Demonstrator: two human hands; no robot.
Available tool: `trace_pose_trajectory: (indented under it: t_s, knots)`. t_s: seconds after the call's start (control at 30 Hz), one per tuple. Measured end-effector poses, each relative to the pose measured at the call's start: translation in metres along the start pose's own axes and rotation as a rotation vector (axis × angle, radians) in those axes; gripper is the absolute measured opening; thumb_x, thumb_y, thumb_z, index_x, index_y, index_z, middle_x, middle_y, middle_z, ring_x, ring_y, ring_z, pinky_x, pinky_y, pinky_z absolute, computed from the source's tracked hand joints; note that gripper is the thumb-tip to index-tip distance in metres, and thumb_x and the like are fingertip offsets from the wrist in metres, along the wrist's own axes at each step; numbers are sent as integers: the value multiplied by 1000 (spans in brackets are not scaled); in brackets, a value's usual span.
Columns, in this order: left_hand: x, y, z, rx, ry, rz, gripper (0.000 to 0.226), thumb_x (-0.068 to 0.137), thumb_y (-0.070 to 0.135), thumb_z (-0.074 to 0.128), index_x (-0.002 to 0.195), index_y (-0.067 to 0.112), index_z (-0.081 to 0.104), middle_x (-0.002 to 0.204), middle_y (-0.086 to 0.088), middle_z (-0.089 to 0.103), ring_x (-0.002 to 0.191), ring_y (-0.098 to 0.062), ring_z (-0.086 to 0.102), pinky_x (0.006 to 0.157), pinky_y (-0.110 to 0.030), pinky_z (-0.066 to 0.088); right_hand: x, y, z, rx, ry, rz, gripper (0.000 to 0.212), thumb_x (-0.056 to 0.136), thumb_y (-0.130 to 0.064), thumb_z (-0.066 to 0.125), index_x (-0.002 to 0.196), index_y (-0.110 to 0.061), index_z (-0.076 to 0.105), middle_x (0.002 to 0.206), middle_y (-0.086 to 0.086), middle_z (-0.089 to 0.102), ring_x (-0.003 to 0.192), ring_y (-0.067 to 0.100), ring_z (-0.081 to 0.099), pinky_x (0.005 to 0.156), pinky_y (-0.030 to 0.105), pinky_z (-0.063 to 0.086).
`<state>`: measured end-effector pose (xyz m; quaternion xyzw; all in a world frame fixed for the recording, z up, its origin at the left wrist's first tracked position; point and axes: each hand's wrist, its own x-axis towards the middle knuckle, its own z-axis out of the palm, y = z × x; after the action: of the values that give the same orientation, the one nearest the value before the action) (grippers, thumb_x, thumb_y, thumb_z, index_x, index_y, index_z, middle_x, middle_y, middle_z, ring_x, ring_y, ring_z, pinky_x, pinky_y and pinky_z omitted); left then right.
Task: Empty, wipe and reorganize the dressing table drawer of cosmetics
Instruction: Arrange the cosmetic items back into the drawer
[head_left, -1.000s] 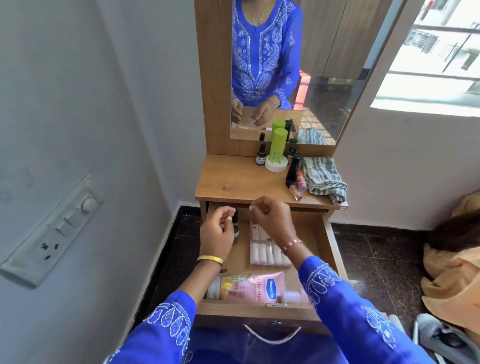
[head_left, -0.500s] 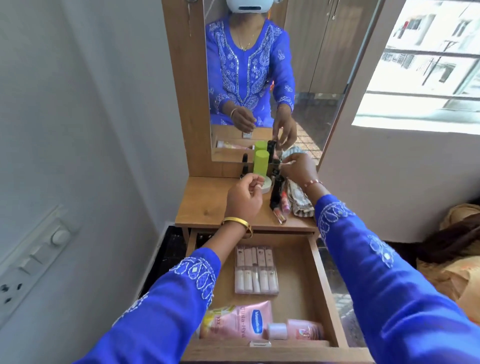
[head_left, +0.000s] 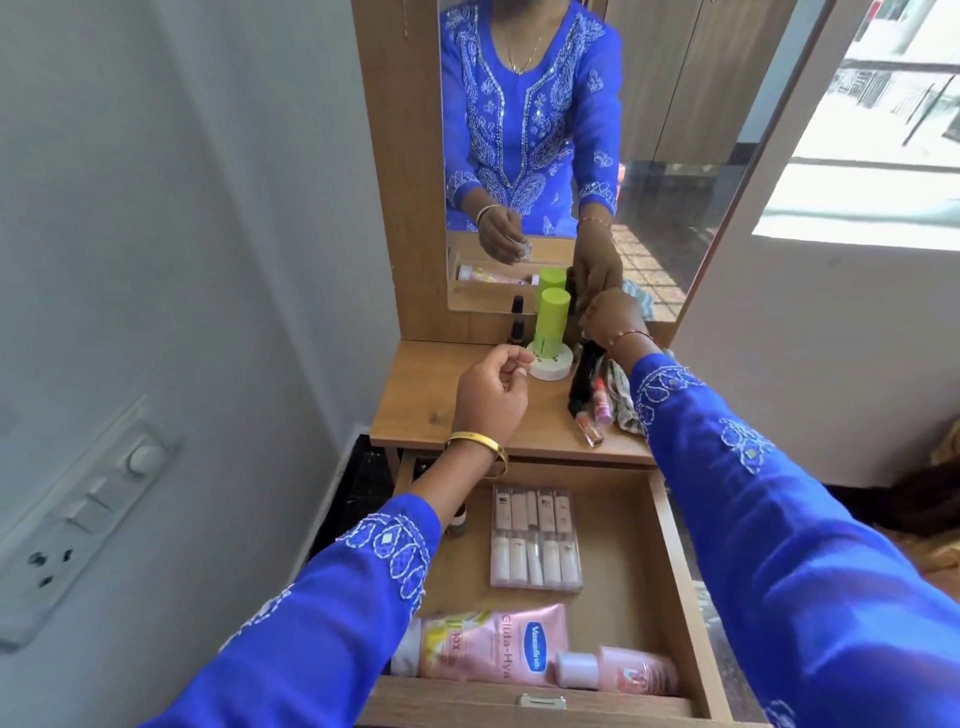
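- Room: a wooden dressing table (head_left: 431, 410) stands in a corner against a pale wall; a switch plate (head_left: 78, 519) is fixed to the wall on the left, and a bright window (head_left: 883, 130) lies to the right.
- Mirror (head_left: 649, 156): mounted upright above the tabletop, it reflects a person in a blue embroidered top and both hands.
- Tabletop: a green bottle (head_left: 550, 325) stands upright on a white round tub (head_left: 551, 364). A small dark bottle (head_left: 517, 332) stands just to its left, near the mirror.
- Tabletop, right side: a black tube (head_left: 582, 382), a pink stick (head_left: 602, 402) and a small clear bottle (head_left: 587, 432) lie close together, beside a striped cloth (head_left: 623, 400) partly hidden by the right sleeve.
- Drawer (head_left: 675, 561): pulled out under the tabletop, with cosmetics inside.
- Drawer contents, middle: a clear case of small tubes (head_left: 535, 540) lies flat — the tubes sit side by side in it.
- Drawer contents, front: a pink lotion tube (head_left: 488, 649) lies on its side, and a pink bottle with a pale cap (head_left: 618, 670) lies just beside it at the right.
- Drawer contents, left: a small item shows past the left sleeve; too hidden to identify.
- Left hand (head_left: 491, 397): raised over the tabletop, fingers curled — the mirror shows a small pale item pinched at its fingertips.
- Right hand (head_left: 610, 319): reaching to the back of the tabletop beside the green bottle, fingers bent; whether it holds anything I cannot tell.
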<state>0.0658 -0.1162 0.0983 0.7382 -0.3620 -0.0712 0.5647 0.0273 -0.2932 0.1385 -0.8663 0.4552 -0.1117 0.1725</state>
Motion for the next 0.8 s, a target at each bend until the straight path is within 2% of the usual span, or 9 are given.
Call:
trace_pose_trajectory:
  t_s: [0.1,0.17,0.37,0.43,0.47,0.53,0.6,0.63,0.8]
  knots:
    - [-2,1,1,-2,-2,-17,19,87,2,51,98,10,65,89,3,64,75,3,54,64,3,41,-3,7,-5,116,98,7,25,88,-3,50,108,1,65,113,18,65,106,33,60,82,32,48]
    - [-3,3,0,-11,-7,-22,19,87,2,52,98,10,65,87,4,62,74,4,52,64,2,41,-8,10,-12,238,193,22,20,83,-2,54,98,-2,68,103,17,69,94,30,63,72,30,46]
    - [-6,12,-4,-20,-15,-16,20,88,4,52,103,8,64,101,-5,68,87,-7,56,69,2,41,-55,-4,-39,460,391,-55,19,81,-3,55,96,-4,66,85,6,62,80,19,55,62,20,37]
    - [-7,18,-5,-9,-32,19,25,87,4,52,110,8,62,110,-7,65,98,-14,60,80,-7,44,-67,-11,-42,511,373,-70,16,79,-5,58,92,-6,67,81,1,61,76,14,55,56,16,39]
    - [-8,22,-5,9,-38,44,28,88,5,52,115,8,60,115,-8,62,103,-17,59,85,-15,46,-72,-15,-40,538,327,-82,13,77,-6,60,88,-9,67,79,1,63,74,15,58,58,16,44]
    - [-9,30,-7,61,-38,102,34,88,11,54,122,9,56,118,-8,59,104,-19,57,89,-25,46,-82,-20,-36,588,194,-127,10,76,-8,64,77,-18,65,76,8,69,73,24,66,69,35,56]
    - [-9,35,-8,90,-48,145,39,89,16,56,127,9,52,120,-9,58,105,-20,57,90,-31,48,-93,-25,-33,600,124,-174,9,77,-10,68,75,-18,64,78,18,71,76,33,69,76,49,56]
    - [-9,37,-8,98,-57,152,42,89,17,57,129,9,51,119,-10,58,106,-20,57,90,-32,48,-98,-27,-33,603,106,-201,4,78,-11,68,80,-13,66,79,19,71,77,33,69,77,49,56]
    - [-16,41,-14,138,-37,115,37,88,9,56,125,10,54,110,-12,59,100,-23,57,83,-26,45,-106,-30,-34,599,63,-223,18,86,-20,64,87,-2,66,79,17,71,76,33,69,80,47,56]
